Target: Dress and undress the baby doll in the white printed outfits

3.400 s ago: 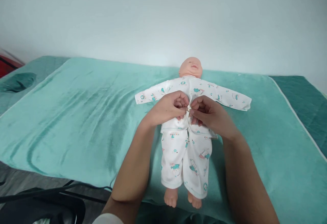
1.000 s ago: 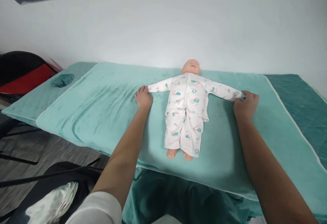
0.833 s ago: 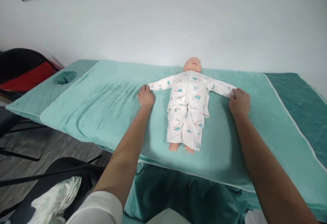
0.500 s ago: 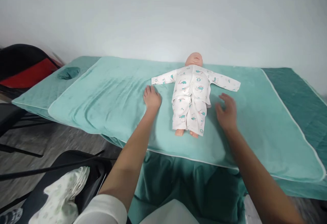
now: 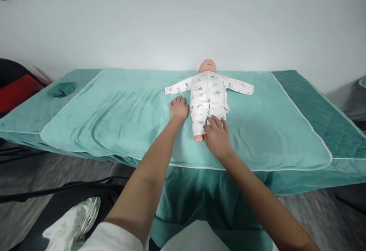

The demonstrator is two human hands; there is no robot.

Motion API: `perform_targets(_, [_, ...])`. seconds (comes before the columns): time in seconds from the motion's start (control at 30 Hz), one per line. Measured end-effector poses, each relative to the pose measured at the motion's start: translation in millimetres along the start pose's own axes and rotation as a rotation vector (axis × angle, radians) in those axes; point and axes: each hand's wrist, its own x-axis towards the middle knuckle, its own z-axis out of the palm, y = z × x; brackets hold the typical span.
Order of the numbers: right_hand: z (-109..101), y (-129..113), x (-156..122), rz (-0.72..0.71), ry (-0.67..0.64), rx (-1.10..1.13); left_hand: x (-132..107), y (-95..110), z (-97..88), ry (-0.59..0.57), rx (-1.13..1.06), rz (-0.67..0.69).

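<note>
Doll's far trouser leg, lower part and foot: hidden behind the right hand (image 5: 219,138). Only one bare foot (image 5: 198,138) shows, below the near cuff. Pale patterned cloth (image 5: 73,224) on a black chair (image 5: 34,216), lower left, runs out of frame; red-and-black chair (image 5: 20,87) cut by the left edge.

Doll (image 5: 207,90) lies face up, arms spread, on a light green blanket (image 5: 128,110) over a darker green bed (image 5: 297,98), head toward the wall (image 5: 137,33). White printed top (image 5: 211,85) over matching trousers (image 5: 199,117).

Right-hand fingers bend over the covered leg, tips on its cloth, thumb along the inner side between the legs; cannot tell whether they are clamped on it. Left hand (image 5: 179,108) lies just beside the top's hem, below one sleeve; contact with the doll unclear.

Left hand palm down, fingers extended with slight gaps, holding nothing. Both forearms reach in from the lower edge, the right slanting across to the doll's legs, wrist low over the blanket.
</note>
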Motion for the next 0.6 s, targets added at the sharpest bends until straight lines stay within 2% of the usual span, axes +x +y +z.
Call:
perform_targets(0.2, [-24,-6,-8,-0.045,0.121,0.136,4,-6,3.2,0.032,-0.048,-0.006])
perform_targets(0.33, [-37,-10,-11,-0.061,0.168,0.132,3,-6,5.0,0.045,-0.071,-0.012])
perform_targets(0.47, [-33,-10,-6,-0.017,0.135,0.109,3,-7,5.2,0.055,-0.091,-0.014])
perform_targets(0.6, [-24,-11,0,-0.096,0.072,0.077,2,-8,4.3,0.056,-0.097,-0.014])
